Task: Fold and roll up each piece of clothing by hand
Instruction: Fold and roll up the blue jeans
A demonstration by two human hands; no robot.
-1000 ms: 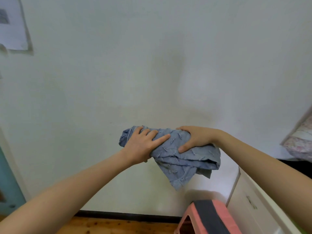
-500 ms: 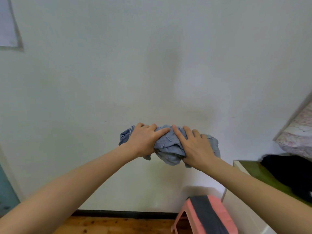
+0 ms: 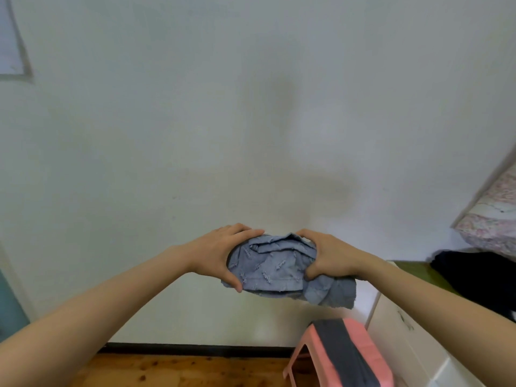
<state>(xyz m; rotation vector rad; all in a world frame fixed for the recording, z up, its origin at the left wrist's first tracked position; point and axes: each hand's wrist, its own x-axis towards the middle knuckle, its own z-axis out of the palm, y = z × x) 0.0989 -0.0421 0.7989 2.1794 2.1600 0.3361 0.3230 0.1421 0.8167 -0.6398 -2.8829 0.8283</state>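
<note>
Fingers (image 3: 245, 231) of the left hand (image 3: 217, 252) curl over the top of a bunched pale blue-grey woven garment (image 3: 272, 268) w/ small frayed dashes. The thumb hooks under its near-left edge, so the cloth is clamped top & bottom. The right hand (image 3: 331, 259) grips the other end, fingers wrapped over the top fold and thumb dug into the cloth lower down. Both hands are clenched on the fabric. The garment is held in mid-air betw. the two hands, in front of a plain off-white wall (image 3: 195, 135). A loose flap hangs below the right hand, which hides that end of the bundle. Lower right stands a pink plastic stool (image 3: 363, 344) w/ a dark grey band across its top, on a wooden floor (image 3: 181, 370), just beside a white cabinet (image 3: 405, 342) w/ a green top (image 3: 410, 270). On that top lies a black cloth heap (image 3: 474, 273). Behind it is pink-white floral bedding (image 3: 491, 219), pillow or quilt, can't tell. A black skirting board (image 3: 195, 349) runs along the wall base. A sheet of paper (image 3: 8, 46) hangs upper left.
</note>
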